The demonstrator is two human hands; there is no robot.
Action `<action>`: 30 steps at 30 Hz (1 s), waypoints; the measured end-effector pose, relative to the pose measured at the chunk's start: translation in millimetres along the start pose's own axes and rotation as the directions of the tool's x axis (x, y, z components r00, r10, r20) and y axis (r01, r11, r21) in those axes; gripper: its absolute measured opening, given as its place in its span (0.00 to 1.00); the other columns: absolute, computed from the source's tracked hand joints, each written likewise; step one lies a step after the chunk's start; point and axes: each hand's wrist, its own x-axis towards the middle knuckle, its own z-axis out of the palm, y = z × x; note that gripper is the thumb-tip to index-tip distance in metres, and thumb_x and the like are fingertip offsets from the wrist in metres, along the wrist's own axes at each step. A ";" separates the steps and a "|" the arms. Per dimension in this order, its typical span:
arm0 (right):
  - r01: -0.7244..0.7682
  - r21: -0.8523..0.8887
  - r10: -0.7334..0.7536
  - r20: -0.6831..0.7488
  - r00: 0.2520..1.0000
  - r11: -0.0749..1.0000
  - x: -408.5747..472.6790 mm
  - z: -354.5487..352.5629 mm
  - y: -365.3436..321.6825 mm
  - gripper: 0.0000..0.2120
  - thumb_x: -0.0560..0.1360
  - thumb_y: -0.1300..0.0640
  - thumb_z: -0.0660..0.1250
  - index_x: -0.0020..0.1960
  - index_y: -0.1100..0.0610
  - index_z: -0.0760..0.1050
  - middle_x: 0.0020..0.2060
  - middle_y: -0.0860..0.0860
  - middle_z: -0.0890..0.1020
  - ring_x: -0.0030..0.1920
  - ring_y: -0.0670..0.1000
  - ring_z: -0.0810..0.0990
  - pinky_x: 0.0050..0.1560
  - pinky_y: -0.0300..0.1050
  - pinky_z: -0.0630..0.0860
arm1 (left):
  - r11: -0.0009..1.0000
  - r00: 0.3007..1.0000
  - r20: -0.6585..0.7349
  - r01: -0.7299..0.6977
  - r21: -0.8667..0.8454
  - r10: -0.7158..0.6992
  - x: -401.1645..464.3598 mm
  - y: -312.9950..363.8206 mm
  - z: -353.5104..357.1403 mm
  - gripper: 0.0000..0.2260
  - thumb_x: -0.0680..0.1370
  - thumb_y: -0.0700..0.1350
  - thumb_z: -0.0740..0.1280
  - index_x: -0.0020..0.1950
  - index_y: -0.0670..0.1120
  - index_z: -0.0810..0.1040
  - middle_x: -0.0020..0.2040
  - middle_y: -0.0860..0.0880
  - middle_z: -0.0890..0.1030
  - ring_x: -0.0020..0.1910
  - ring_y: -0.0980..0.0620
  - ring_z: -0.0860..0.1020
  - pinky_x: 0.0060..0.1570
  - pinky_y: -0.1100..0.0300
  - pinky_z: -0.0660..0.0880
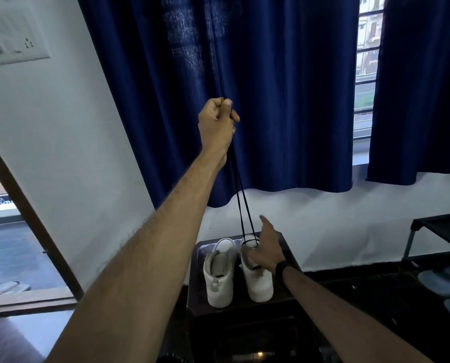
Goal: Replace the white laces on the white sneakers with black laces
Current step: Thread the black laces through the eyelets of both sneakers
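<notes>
Two white sneakers stand side by side on a small dark table [200, 305], heels toward me. The left sneaker [218, 279] has no lace that I can see. A black lace [242, 200] runs through the front of the right sneaker [257, 284], and both its strands rise taut to my left hand [217, 121]. That hand is raised high in front of the blue curtain and pinches the two lace ends together. My right hand [267, 247] rests on top of the right sneaker, holding it down, with the index finger pointing up.
A blue curtain [257, 87] hangs behind the table over a window. A black shoe rack [433, 247] with grey footwear stands at the right. An open doorway [14, 231] lies at the left, and a switch plate [14, 40] is on the wall.
</notes>
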 end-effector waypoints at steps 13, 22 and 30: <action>0.171 -0.034 -0.164 0.157 0.974 0.985 29.5 8.2 -22.8 0.12 0.84 0.60 0.53 0.44 0.57 0.70 0.37 0.48 0.74 0.40 0.52 0.71 0.42 0.41 0.63 | 0.389 0.987 -0.136 0.157 0.908 -0.082 -13.4 -46.5 -57.4 0.16 0.73 0.46 0.65 0.60 0.42 0.75 0.63 0.42 0.75 0.62 0.43 0.73 0.67 0.45 0.68; 0.328 -0.088 -0.304 0.212 0.929 0.941 37.8 -0.8 -15.7 0.11 0.76 0.70 0.57 0.51 0.67 0.77 0.49 0.60 0.81 0.48 0.55 0.78 0.50 0.44 0.72 | 0.478 0.630 0.307 0.117 0.870 -0.713 -98.3 -155.6 -43.8 0.21 0.81 0.58 0.59 0.61 0.42 0.77 0.55 0.42 0.82 0.56 0.45 0.80 0.57 0.56 0.74; 0.162 -0.188 -0.159 0.035 0.987 0.969 20.0 8.0 17.4 0.19 0.78 0.51 0.65 0.64 0.61 0.71 0.57 0.57 0.76 0.58 0.58 0.74 0.62 0.58 0.70 | 0.394 0.675 0.174 0.187 0.900 -0.717 -97.7 -164.6 -48.8 0.14 0.78 0.49 0.64 0.49 0.39 0.83 0.49 0.38 0.82 0.49 0.40 0.79 0.43 0.57 0.71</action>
